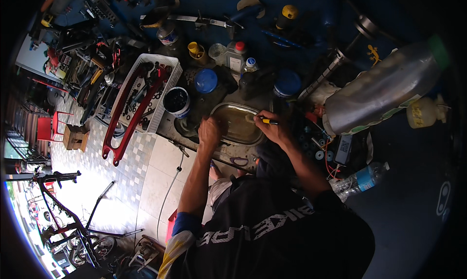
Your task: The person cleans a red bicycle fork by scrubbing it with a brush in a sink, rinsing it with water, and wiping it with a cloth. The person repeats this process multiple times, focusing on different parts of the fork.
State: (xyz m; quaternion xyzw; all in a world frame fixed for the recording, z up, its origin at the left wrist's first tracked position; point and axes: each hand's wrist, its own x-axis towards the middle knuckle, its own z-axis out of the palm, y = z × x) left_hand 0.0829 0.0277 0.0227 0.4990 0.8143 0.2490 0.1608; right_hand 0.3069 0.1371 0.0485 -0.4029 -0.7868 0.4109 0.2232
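Observation:
An oval metal tray [243, 143] of brownish liquid sits on the workbench in front of me. My left hand [209, 133] is closed at the tray's left side; what its fingers hold, if anything, is hidden. At the right side of the tray, my right hand [274, 129] grips what looks like a small brush [269, 121] with a yellow and black handle. Its pale tip points left over the tray. Beyond the left hand stands a white tub [176, 102] with dark contents, and a blue-lidded container [206, 80] is behind the tray.
Left of the tub, a white plastic basket [171, 61] carries a red bicycle frame part [119, 128] that juts over its near edge. Bottles, including a red-capped one [237, 55], line the back. A large clear cylinder [384, 91] and a plastic bottle [365, 178] lie to the right.

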